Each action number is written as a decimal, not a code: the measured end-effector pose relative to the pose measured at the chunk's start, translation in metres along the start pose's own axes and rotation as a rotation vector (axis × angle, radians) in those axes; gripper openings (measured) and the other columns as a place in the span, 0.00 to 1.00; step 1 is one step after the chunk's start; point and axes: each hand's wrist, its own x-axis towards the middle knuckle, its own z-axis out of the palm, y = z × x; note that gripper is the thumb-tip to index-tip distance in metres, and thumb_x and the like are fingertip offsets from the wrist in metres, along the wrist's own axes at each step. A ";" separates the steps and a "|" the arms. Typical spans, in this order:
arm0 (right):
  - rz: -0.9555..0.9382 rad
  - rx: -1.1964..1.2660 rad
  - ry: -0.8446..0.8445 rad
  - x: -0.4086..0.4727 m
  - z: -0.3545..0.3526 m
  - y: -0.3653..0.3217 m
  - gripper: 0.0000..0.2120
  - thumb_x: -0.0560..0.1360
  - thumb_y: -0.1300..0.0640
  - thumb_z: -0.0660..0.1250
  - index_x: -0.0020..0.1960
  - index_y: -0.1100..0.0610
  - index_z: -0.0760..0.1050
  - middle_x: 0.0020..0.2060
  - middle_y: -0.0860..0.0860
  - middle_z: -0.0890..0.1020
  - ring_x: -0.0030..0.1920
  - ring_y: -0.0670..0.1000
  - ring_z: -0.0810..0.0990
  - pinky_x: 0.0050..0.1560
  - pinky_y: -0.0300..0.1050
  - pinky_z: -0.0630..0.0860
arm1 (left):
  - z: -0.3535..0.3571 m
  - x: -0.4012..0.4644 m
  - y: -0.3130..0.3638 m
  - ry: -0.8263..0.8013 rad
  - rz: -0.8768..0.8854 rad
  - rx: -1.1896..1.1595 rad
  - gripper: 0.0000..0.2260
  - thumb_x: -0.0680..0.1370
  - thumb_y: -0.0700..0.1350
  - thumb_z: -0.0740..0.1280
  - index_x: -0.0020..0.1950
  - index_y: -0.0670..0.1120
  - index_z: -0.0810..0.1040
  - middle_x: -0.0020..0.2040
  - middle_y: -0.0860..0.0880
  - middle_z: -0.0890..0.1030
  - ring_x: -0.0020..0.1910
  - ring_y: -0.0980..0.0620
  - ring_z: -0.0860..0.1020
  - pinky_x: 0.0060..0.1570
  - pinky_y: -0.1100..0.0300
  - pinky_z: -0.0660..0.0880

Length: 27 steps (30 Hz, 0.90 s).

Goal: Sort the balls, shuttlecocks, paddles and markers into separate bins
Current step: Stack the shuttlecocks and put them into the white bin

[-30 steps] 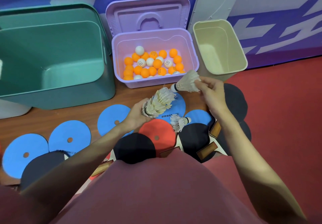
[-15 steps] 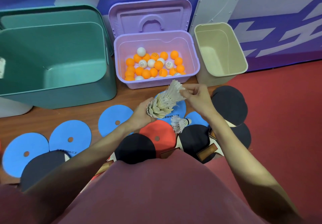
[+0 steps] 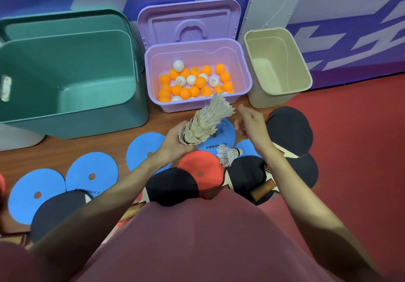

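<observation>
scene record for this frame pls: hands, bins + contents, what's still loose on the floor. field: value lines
left hand: grips a nested stack of shuttlecocks
right hand: open, holding nothing, beside the stack's top
purple bin: orange and white ping-pong balls, lid propped behind
green bin: looks empty
beige bin: looks empty
loose shuttlecock: lying on the paddles below the right hand
paddles: black and red, unsorted on the floor
blue disc markers: spread flat on the floor
</observation>
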 end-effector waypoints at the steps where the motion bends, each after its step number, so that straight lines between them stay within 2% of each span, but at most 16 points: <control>1: 0.002 -0.076 0.008 0.001 0.001 0.010 0.16 0.81 0.57 0.57 0.38 0.64 0.74 0.25 0.54 0.72 0.24 0.47 0.67 0.26 0.38 0.64 | -0.001 -0.002 0.000 -0.002 0.004 0.007 0.29 0.61 0.46 0.75 0.55 0.32 0.72 0.48 0.42 0.76 0.47 0.50 0.74 0.47 0.55 0.71; 3: 0.057 -0.273 -0.035 0.002 0.003 0.033 0.09 0.79 0.59 0.59 0.48 0.61 0.77 0.28 0.53 0.76 0.26 0.47 0.72 0.31 0.40 0.69 | -0.004 -0.005 -0.003 0.001 -0.001 0.009 0.27 0.61 0.47 0.75 0.55 0.35 0.73 0.49 0.42 0.77 0.48 0.50 0.74 0.48 0.56 0.72; 4: 0.096 -0.406 -0.084 0.000 0.005 0.043 0.09 0.78 0.56 0.61 0.53 0.59 0.77 0.32 0.54 0.79 0.31 0.48 0.76 0.36 0.42 0.71 | -0.005 -0.007 -0.005 0.008 -0.009 0.005 0.26 0.61 0.48 0.75 0.55 0.38 0.73 0.50 0.42 0.77 0.49 0.51 0.75 0.48 0.57 0.72; 5: 0.138 -0.558 -0.144 -0.004 0.006 0.052 0.14 0.77 0.50 0.63 0.57 0.58 0.75 0.38 0.54 0.81 0.38 0.51 0.79 0.42 0.43 0.73 | -0.006 -0.009 -0.006 0.018 -0.015 0.005 0.26 0.61 0.48 0.75 0.55 0.38 0.74 0.50 0.40 0.78 0.49 0.51 0.75 0.49 0.57 0.72; 7: 0.174 -0.832 -0.230 -0.013 0.007 0.062 0.24 0.73 0.43 0.67 0.62 0.57 0.72 0.50 0.54 0.81 0.52 0.55 0.79 0.49 0.47 0.73 | -0.008 -0.014 -0.010 0.038 -0.016 0.010 0.29 0.62 0.48 0.75 0.57 0.36 0.73 0.51 0.38 0.79 0.49 0.51 0.76 0.49 0.59 0.73; 10: 0.134 -1.044 -0.278 -0.025 0.009 0.064 0.23 0.72 0.47 0.68 0.62 0.58 0.71 0.56 0.54 0.79 0.58 0.57 0.76 0.52 0.49 0.73 | -0.011 -0.023 -0.014 0.052 -0.026 0.035 0.26 0.62 0.48 0.75 0.56 0.39 0.74 0.50 0.43 0.79 0.48 0.54 0.76 0.47 0.63 0.74; 14: 0.104 -1.121 -0.229 -0.024 0.008 0.065 0.09 0.73 0.60 0.62 0.51 0.61 0.73 0.50 0.59 0.80 0.51 0.62 0.77 0.41 0.47 0.69 | -0.014 -0.038 -0.016 0.095 -0.037 0.054 0.20 0.63 0.42 0.75 0.52 0.52 0.74 0.48 0.50 0.80 0.45 0.59 0.77 0.47 0.65 0.74; 17: 0.038 -0.962 -0.087 -0.019 0.001 0.055 0.05 0.71 0.65 0.59 0.43 0.63 0.73 0.40 0.59 0.78 0.43 0.63 0.77 0.37 0.47 0.69 | -0.018 -0.054 -0.017 0.127 -0.046 0.045 0.20 0.62 0.45 0.75 0.51 0.53 0.74 0.47 0.53 0.80 0.45 0.61 0.78 0.48 0.65 0.74; 19: -0.069 -0.708 0.058 -0.019 -0.001 0.040 0.06 0.71 0.65 0.60 0.41 0.65 0.74 0.36 0.60 0.79 0.38 0.62 0.76 0.35 0.48 0.69 | -0.024 -0.064 -0.019 0.153 -0.045 0.037 0.21 0.60 0.50 0.74 0.50 0.51 0.75 0.46 0.51 0.80 0.44 0.62 0.78 0.46 0.68 0.74; 21: -0.123 -0.369 0.143 -0.025 0.004 0.013 0.07 0.73 0.65 0.60 0.42 0.66 0.76 0.36 0.61 0.80 0.37 0.62 0.77 0.35 0.51 0.71 | -0.032 -0.075 -0.018 0.178 -0.044 0.047 0.21 0.59 0.52 0.73 0.49 0.50 0.75 0.46 0.50 0.80 0.42 0.62 0.78 0.45 0.69 0.74; 23: -0.107 -0.088 0.117 -0.035 0.013 -0.018 0.08 0.75 0.66 0.60 0.44 0.64 0.78 0.34 0.59 0.80 0.32 0.54 0.76 0.32 0.46 0.71 | -0.042 -0.086 -0.018 0.198 -0.048 0.055 0.19 0.61 0.49 0.73 0.49 0.45 0.76 0.43 0.50 0.80 0.40 0.62 0.76 0.42 0.70 0.73; 24: -0.085 -0.005 0.066 -0.039 0.019 -0.030 0.09 0.76 0.66 0.61 0.42 0.61 0.78 0.30 0.55 0.77 0.29 0.49 0.72 0.30 0.42 0.68 | -0.048 -0.092 -0.019 0.211 -0.049 0.063 0.17 0.62 0.45 0.72 0.49 0.43 0.76 0.42 0.51 0.79 0.38 0.63 0.75 0.40 0.71 0.72; 26: -0.055 0.076 -0.070 -0.045 0.034 -0.048 0.10 0.76 0.66 0.61 0.39 0.59 0.78 0.27 0.52 0.71 0.26 0.46 0.66 0.28 0.38 0.62 | -0.061 -0.103 -0.023 0.243 -0.045 0.078 0.12 0.63 0.39 0.70 0.45 0.45 0.75 0.37 0.59 0.80 0.34 0.66 0.74 0.36 0.73 0.70; 27: -0.046 0.087 -0.131 -0.046 0.044 -0.052 0.09 0.76 0.65 0.62 0.40 0.60 0.78 0.28 0.53 0.70 0.26 0.46 0.64 0.29 0.39 0.60 | -0.068 -0.110 -0.025 0.260 -0.042 0.083 0.12 0.64 0.39 0.70 0.44 0.47 0.74 0.36 0.61 0.79 0.34 0.66 0.74 0.35 0.73 0.70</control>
